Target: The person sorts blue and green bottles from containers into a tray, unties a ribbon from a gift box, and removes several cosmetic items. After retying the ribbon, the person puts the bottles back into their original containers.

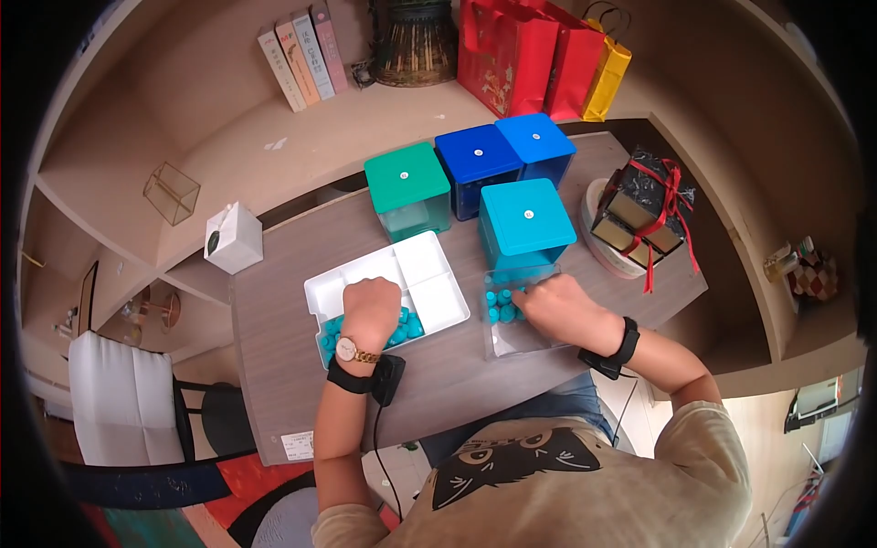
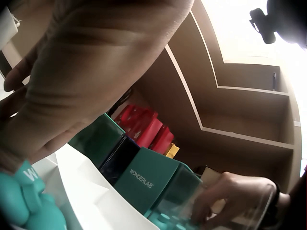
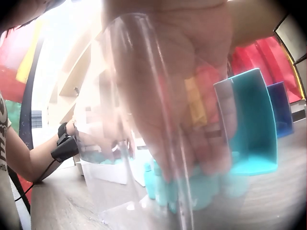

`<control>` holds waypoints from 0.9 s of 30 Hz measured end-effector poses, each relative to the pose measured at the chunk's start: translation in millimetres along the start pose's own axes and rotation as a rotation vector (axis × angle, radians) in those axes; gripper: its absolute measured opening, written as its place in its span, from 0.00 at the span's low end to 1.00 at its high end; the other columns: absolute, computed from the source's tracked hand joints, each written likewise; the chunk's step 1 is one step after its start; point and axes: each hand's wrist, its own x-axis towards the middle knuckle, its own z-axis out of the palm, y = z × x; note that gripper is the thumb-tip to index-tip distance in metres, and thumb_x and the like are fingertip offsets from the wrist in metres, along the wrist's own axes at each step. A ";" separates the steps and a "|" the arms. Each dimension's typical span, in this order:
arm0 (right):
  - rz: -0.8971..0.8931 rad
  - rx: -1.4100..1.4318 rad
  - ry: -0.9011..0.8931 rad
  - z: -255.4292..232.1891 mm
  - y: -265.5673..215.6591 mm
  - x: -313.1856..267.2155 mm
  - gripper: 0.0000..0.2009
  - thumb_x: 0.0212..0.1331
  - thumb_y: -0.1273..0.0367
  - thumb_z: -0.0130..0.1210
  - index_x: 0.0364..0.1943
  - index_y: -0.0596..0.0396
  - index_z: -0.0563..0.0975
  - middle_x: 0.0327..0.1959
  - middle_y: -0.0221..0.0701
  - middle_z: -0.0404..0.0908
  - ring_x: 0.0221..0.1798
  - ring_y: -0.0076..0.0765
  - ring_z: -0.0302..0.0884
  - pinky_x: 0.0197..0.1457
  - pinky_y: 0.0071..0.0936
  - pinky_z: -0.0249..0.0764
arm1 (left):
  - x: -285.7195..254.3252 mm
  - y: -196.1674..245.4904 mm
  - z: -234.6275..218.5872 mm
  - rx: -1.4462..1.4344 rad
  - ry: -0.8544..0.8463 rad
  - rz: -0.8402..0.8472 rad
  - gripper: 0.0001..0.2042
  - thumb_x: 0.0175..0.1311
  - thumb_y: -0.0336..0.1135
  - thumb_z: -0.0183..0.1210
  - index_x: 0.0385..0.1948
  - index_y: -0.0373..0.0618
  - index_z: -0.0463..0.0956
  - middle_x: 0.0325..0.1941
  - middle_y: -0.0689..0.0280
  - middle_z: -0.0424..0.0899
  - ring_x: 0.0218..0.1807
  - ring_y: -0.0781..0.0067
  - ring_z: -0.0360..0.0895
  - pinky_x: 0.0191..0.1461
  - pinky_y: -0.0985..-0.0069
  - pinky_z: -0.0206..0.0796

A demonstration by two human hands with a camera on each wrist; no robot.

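My left hand (image 1: 373, 309) is over the lower compartment of a white tray (image 1: 315, 285), where several teal bottles (image 1: 416, 325) lie. The left wrist view shows it close above teal bottles (image 2: 45, 218); whether it grips one is unclear. Inside a clear box (image 1: 512, 347), my right hand (image 1: 566, 312) reaches down to more teal bottles (image 1: 494, 314). In the right wrist view the right hand's fingers (image 3: 165, 153) point downward to the bottles (image 3: 204, 191), seen blurred through the clear wall; a grip cannot be made out.
Behind the clear box stands a teal box (image 1: 528, 216). Green (image 1: 407, 173), dark blue (image 1: 477, 153) and bright blue (image 1: 537, 137) boxes are farther back. Ribboned black boxes (image 1: 644, 201) sit at the right, a white cube holder (image 1: 234, 239) at the left. Red bags (image 1: 507, 55) stand on the shelf.
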 end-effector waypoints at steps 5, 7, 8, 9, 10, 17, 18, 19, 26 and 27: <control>0.022 -0.007 -0.015 1.0 -0.3 0.5 0.03 0.49 0.75 0.60 0.28 0.57 0.81 0.21 0.40 0.81 0.31 0.47 0.85 0.31 0.37 0.79 | -11.5 -9.2 -35.0 -0.201 0.070 0.051 0.10 0.48 0.36 0.74 0.29 0.43 0.87 0.34 0.56 0.84 0.40 0.57 0.84 0.43 0.62 0.76; 0.016 -0.008 -0.014 1.3 0.0 1.0 0.02 0.49 0.75 0.60 0.28 0.57 0.81 0.21 0.40 0.81 0.30 0.47 0.85 0.31 0.37 0.79 | -13.1 -15.8 -41.8 -0.339 0.089 0.090 0.11 0.50 0.35 0.73 0.32 0.42 0.87 0.34 0.55 0.84 0.38 0.56 0.83 0.43 0.63 0.75; 0.012 -0.005 -0.012 1.0 0.2 1.7 0.02 0.49 0.75 0.60 0.28 0.57 0.81 0.21 0.40 0.81 0.30 0.47 0.85 0.31 0.37 0.79 | -14.1 -16.2 -46.4 -0.399 0.101 0.106 0.11 0.51 0.35 0.73 0.34 0.41 0.87 0.34 0.55 0.84 0.38 0.56 0.83 0.43 0.63 0.75; 0.008 -0.002 -0.009 0.8 0.3 2.2 0.02 0.49 0.75 0.60 0.27 0.57 0.81 0.21 0.40 0.81 0.30 0.47 0.85 0.31 0.37 0.79 | -15.3 -16.4 -51.2 -0.458 0.113 0.121 0.11 0.51 0.34 0.72 0.35 0.40 0.87 0.33 0.55 0.84 0.37 0.55 0.83 0.42 0.63 0.74; 0.002 -0.004 -0.008 0.8 0.3 2.7 0.02 0.49 0.74 0.60 0.27 0.57 0.81 0.22 0.40 0.81 0.31 0.47 0.85 0.31 0.37 0.79 | -16.1 -16.6 -54.9 -0.518 0.126 0.136 0.12 0.52 0.34 0.72 0.36 0.40 0.87 0.33 0.55 0.84 0.37 0.55 0.83 0.42 0.63 0.74; 0.027 0.004 -0.014 -2.0 -1.1 2.5 0.06 0.53 0.70 0.64 0.32 0.57 0.80 0.26 0.38 0.82 0.31 0.44 0.84 0.32 0.36 0.79 | -16.0 -5.5 -66.8 -0.747 0.203 0.216 0.13 0.57 0.32 0.71 0.42 0.36 0.85 0.39 0.54 0.87 0.39 0.60 0.87 0.44 0.70 0.77; 0.062 0.019 -0.047 -7.6 -3.6 2.9 0.07 0.54 0.70 0.64 0.34 0.56 0.80 0.28 0.38 0.82 0.33 0.45 0.84 0.34 0.36 0.79 | -14.9 -2.3 -67.8 -0.823 0.212 0.246 0.14 0.57 0.33 0.71 0.42 0.36 0.85 0.41 0.54 0.88 0.40 0.62 0.87 0.45 0.71 0.77; 0.055 0.047 0.003 -15.3 -5.7 4.0 0.08 0.55 0.68 0.65 0.36 0.56 0.80 0.30 0.37 0.83 0.34 0.44 0.84 0.34 0.37 0.79 | -13.8 1.0 -69.0 -0.899 0.222 0.278 0.14 0.58 0.33 0.72 0.43 0.36 0.85 0.43 0.54 0.89 0.40 0.63 0.88 0.45 0.73 0.78; 0.005 0.413 0.497 -63.5 -36.2 16.2 0.18 0.57 0.66 0.69 0.50 0.56 0.78 0.40 0.35 0.83 0.38 0.44 0.85 0.39 0.36 0.80 | -9.4 38.1 -65.6 -1.726 -0.019 0.353 0.15 0.72 0.32 0.63 0.53 0.31 0.80 0.48 0.59 0.87 0.50 0.69 0.85 0.56 0.70 0.78; -0.031 0.418 0.564 -64.6 -38.7 19.8 0.19 0.56 0.67 0.70 0.51 0.55 0.78 0.41 0.35 0.83 0.39 0.43 0.85 0.39 0.36 0.81 | -8.7 41.8 -64.0 -1.858 -0.062 0.346 0.15 0.74 0.32 0.61 0.53 0.30 0.79 0.49 0.59 0.87 0.51 0.69 0.85 0.57 0.69 0.78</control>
